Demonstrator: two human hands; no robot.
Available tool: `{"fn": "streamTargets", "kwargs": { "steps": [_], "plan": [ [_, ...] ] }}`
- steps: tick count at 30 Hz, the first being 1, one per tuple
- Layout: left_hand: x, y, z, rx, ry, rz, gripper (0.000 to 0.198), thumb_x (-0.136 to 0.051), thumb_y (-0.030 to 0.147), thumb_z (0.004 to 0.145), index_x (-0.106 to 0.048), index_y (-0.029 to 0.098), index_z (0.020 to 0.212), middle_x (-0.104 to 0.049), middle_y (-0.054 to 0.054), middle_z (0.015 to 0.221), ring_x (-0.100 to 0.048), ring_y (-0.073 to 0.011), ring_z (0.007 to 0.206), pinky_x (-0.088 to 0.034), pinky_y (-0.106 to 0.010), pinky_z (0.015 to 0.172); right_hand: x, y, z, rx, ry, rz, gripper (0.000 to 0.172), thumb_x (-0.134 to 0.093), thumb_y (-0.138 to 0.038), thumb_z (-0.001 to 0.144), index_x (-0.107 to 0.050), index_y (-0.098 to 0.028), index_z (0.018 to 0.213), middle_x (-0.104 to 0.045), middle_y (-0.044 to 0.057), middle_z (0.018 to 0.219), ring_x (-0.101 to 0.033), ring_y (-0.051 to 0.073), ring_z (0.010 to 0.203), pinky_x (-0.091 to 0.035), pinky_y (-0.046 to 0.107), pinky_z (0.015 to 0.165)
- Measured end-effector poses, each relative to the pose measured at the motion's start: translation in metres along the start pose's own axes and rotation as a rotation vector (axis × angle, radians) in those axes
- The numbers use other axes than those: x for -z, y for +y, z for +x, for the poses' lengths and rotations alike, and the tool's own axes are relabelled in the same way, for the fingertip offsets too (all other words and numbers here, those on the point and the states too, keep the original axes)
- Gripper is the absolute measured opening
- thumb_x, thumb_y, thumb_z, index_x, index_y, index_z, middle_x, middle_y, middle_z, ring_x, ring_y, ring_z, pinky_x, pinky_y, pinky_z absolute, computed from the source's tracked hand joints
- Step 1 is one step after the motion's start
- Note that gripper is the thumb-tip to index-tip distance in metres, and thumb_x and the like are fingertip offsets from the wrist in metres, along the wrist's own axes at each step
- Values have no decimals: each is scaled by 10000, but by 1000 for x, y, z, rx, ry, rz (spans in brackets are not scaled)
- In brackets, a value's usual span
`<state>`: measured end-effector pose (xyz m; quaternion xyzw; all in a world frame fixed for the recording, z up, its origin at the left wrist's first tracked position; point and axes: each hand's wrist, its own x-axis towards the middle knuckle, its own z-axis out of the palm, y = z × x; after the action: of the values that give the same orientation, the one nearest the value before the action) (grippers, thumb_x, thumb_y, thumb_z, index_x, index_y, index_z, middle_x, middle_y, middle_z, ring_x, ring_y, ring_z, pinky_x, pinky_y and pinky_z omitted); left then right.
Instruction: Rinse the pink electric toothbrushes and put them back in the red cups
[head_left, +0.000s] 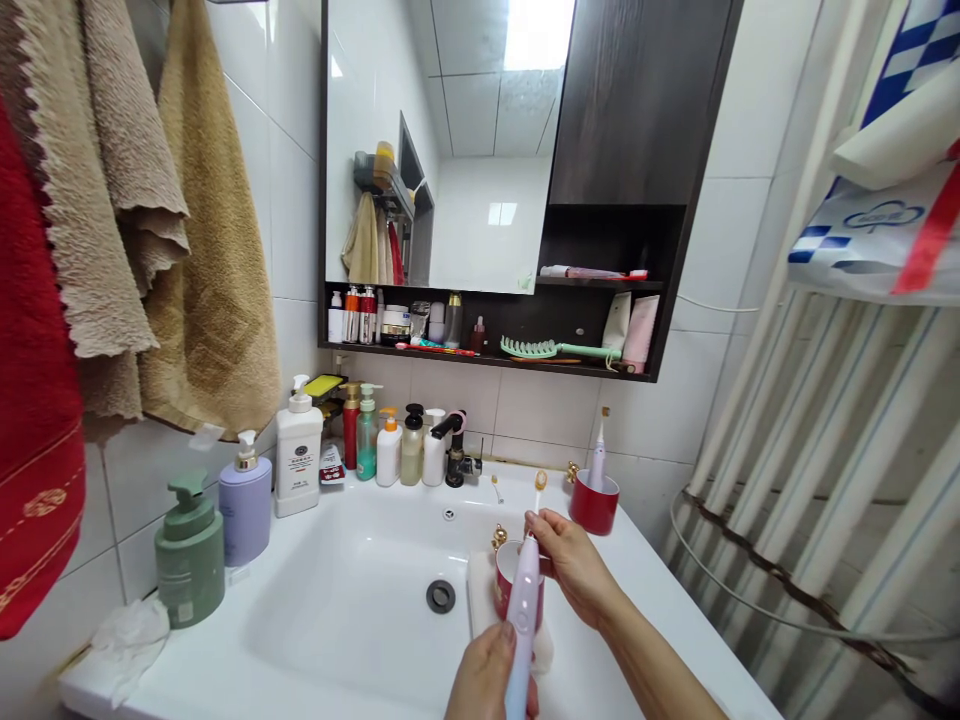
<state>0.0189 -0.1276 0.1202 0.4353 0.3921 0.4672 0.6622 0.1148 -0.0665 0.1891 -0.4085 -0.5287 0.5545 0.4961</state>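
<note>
A pale pink and white electric toothbrush [523,600] stands tilted in front of me, its handle wrapped by the closed fingers of my left hand [484,670]. My right hand [577,560] pinches the toothbrush near its neck, with the brush head [541,482] showing above the fingertips. Behind the handle a red cup [506,570] with a gold handle is partly hidden. That cup rests on a folded white cloth [480,590] at the sink's right edge. Farther back, another red cup [595,505] holds a second electric toothbrush [598,465].
The white sink [337,620] has a dark drain [441,596] and a black faucet [454,455]. Several pump bottles [390,450] line its back and left. Towels [210,240] hang at left, a mirror cabinet [622,120] above, and a white radiator [817,470] at right.
</note>
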Motion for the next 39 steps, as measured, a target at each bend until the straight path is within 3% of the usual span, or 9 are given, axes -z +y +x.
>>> {"fn": "streamTargets", "kwargs": {
  "steps": [5,10,14,18,26,30,32,35,39],
  "plan": [
    [-2,-1,4,26,-42,-49,563,-257,673,513,-381,148,674,-403,43,380,-328,-49,292,-217,-193,345,1,0,2,12,47,-63,269,-454,-407,601,-329,-183,519,-361,-82,420,-399,57,379,-331,185,391],
    [-3,0,10,-35,4,37,520,-296,656,513,-366,159,649,-409,52,418,-334,-40,290,-197,-183,323,2,4,8,153,197,-282,312,-448,-422,591,-282,-191,464,-271,-92,387,-289,51,346,-274,183,348],
    [-4,-3,14,31,-67,-58,560,-252,677,507,-370,158,679,-406,48,396,-346,-56,292,-217,-192,331,3,13,13,138,252,-305,307,-429,-436,591,-290,-196,457,-250,-89,377,-255,58,340,-238,192,331],
    [-3,-9,19,18,-27,-67,528,-287,662,514,-357,160,662,-399,52,396,-338,-50,292,-213,-188,330,0,16,16,156,278,-299,316,-448,-421,584,-276,-194,449,-254,-87,390,-261,56,356,-235,186,347],
    [-5,11,45,-172,58,-69,460,-290,578,605,-414,145,699,-393,43,473,-345,-46,368,-253,-194,400,2,26,6,49,-63,-203,249,-363,-422,651,-420,-185,604,-438,-46,479,-399,77,376,-332,206,389],
    [4,14,68,-206,63,182,388,-294,477,660,-466,134,717,-441,-4,554,-416,-97,488,-331,-245,522,18,31,21,215,106,-456,197,-439,-359,619,-457,-171,676,-507,-12,581,-468,113,519,-369,209,475],
    [12,8,78,-255,156,426,275,-406,357,630,-498,135,764,-485,-59,747,-456,-148,692,-325,-271,670,29,32,37,283,250,-533,216,-413,-361,631,-457,-165,711,-526,14,655,-476,132,615,-376,213,538],
    [22,-8,91,-236,233,716,325,-523,162,496,-518,164,821,-374,-77,1065,-340,-217,968,-242,-287,802,42,39,61,285,349,-603,240,-383,-365,639,-450,-164,752,-532,30,674,-474,147,623,-370,230,550],
    [23,-22,108,-272,212,885,246,-476,93,501,-534,154,732,-395,-56,1053,-379,-199,923,-283,-268,761,48,63,77,262,375,-739,174,-412,-331,609,-476,-173,643,-534,23,593,-465,153,547,-350,247,519]
  ]
}}
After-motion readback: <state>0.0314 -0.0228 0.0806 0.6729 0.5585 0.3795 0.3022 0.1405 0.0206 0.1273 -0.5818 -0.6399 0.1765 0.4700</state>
